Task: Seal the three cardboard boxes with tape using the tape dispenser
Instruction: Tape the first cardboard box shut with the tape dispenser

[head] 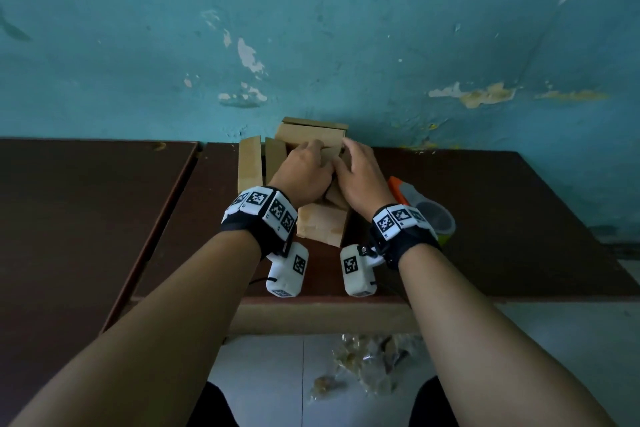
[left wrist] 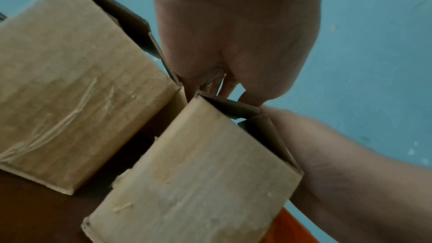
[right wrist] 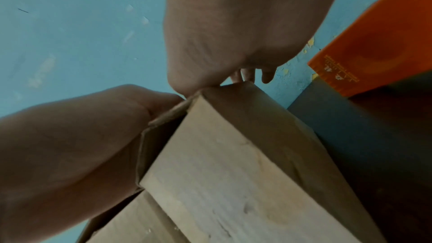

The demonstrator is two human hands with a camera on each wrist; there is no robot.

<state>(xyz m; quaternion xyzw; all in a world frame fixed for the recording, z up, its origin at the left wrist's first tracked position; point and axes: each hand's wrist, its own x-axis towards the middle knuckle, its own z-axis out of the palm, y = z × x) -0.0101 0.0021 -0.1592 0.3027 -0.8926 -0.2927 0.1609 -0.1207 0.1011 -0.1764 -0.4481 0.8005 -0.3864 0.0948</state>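
1. A teal-painted wall [head: 346, 28] with peeling patches stood behind a dark brown wooden counter [head: 485, 218], with a second dark counter [head: 69, 218] butted against it on the left.
2. Three plain brown cardboard boxes sat near the wall in the middle of the counter: a near box [head: 322, 224] under the wrists, a left box [head: 250, 165] with its flaps standing up, and a far box [head: 313, 132] against the wall.
3. The inside of each box was hidden, so I could not tell what any of them held.
4. The left hand [head: 301, 177] lay on top of the near box with its fingers bent down onto the folded flaps; in the left wrist view the fingers pressed behind a flap edge of that box [left wrist: 198, 182].
5. The right hand [head: 360, 177] lay beside it on the same box top, fingers curved over the far edge, and its thumb touched the left hand.
6. In the left wrist view, the left box [left wrist: 70, 90] showed a wrinkled strip of clear tape on its side and stood just beside the near box.
7. An orange plastic tape dispenser [head: 420, 208] with a roll of tape lay on the counter just to the right of the right wrist, touched by neither hand.
8. In the right wrist view the orange dispenser body [right wrist: 378, 40] carried small pale print, too blurred to read.
9. Both wrists wore black bands with white blocks printed with black-and-white square markers [head: 258, 199].
10. Crumpled clear plastic wrapping [head: 363, 364] lay on the pale tiled floor below the counter edge.
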